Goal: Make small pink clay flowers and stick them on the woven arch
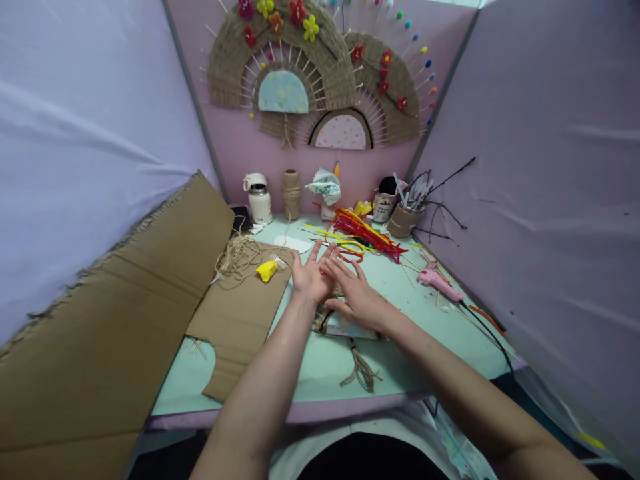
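My left hand [313,279] is turned palm up with its fingers spread. Across that palm lie the stretched fingertips of my right hand [359,298], which is palm down. A tiny red spot shows by the fingertips, too small to name. Under both hands is a twine-wrapped fan [323,320], mostly hidden, with a pale half-round panel along its lower edge. From this fan a twine tassel [364,373] hangs toward the table's front edge. Red, orange and yellow pipe cleaners [367,233] lie in a pile just beyond my hands.
Cardboard [240,310] with loose twine [237,260] and a yellow scrap [267,271] lies left. A pink glue gun [440,284] with its cord is at right. A twine spool [291,193], a white bottle [260,203] and a jar of sticks [406,219] stand behind.
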Available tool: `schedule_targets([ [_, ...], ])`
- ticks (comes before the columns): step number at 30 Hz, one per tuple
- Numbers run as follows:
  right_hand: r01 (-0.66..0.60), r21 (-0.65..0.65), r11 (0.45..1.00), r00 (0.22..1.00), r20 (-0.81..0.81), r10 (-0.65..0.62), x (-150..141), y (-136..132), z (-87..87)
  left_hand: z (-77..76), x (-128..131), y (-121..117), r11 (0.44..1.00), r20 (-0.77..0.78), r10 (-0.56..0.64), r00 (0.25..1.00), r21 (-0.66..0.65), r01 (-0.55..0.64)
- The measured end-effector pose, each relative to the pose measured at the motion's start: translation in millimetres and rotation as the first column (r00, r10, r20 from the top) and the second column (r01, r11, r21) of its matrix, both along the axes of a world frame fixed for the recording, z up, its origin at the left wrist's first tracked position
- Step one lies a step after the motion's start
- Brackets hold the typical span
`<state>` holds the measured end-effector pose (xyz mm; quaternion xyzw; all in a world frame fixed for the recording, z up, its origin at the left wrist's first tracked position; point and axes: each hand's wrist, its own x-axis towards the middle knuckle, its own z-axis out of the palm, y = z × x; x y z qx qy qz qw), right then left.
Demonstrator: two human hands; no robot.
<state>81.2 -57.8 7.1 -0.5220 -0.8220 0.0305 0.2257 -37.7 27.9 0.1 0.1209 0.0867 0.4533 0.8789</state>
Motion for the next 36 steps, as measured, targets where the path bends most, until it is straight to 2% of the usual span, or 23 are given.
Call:
schedule_targets([
  [3, -0.024, 0.001, 1.0, 1.0, 0.018, 0.024, -4, -1, 0.2, -0.1, 1, -1, 1.0, -0.019, -0.021, 1.0, 0.0, 0.021],
  [6, -0.069, -0.003, 0.998, 0.997, 0.039, 0.07, -4, -5, -0.8, 0.7, -1, 1, 1.0, -0.027, 0.009, 1.0, -0.027, -0.01],
  [9, -0.037, 0.007, 0.999, 0.999, 0.04, 0.037, 0, -7, -0.5, 2.4, -3, 1, 0.999, -0.017, 0.031, 0.999, -0.028, -0.031],
  [12, -0.003, 0.019, 1.0, 1.0, 0.021, 0.003, 1, -3, 0.5, 4.7, -1, -2, 1.0, -0.029, 0.002, 1.0, -0.011, -0.003],
  [18, -0.076, 0.022, 0.997, 0.997, 0.028, 0.075, -6, -8, -2.8, 5.2, 0, -2, 0.999, -0.065, 0.035, 0.997, -0.035, -0.037],
  [24, 0.011, 0.039, 0.999, 1.0, 0.023, -0.012, 3, -8, -3.0, 1.6, -1, 0, 1.0, -0.013, 0.0, 1.0, 0.003, 0.0],
  [29, -0.043, 0.036, 0.998, 0.998, -0.033, 0.045, -8, -3, -3.7, 5.3, 3, -6, 1.0, -0.042, -0.027, 0.999, 0.007, 0.028],
  [36, -0.048, 0.051, 0.998, 0.959, -0.278, 0.06, -6, -7, -11.0, 9.7, 4, -6, 0.999, 0.017, 0.009, 1.0, -0.044, -0.008],
])
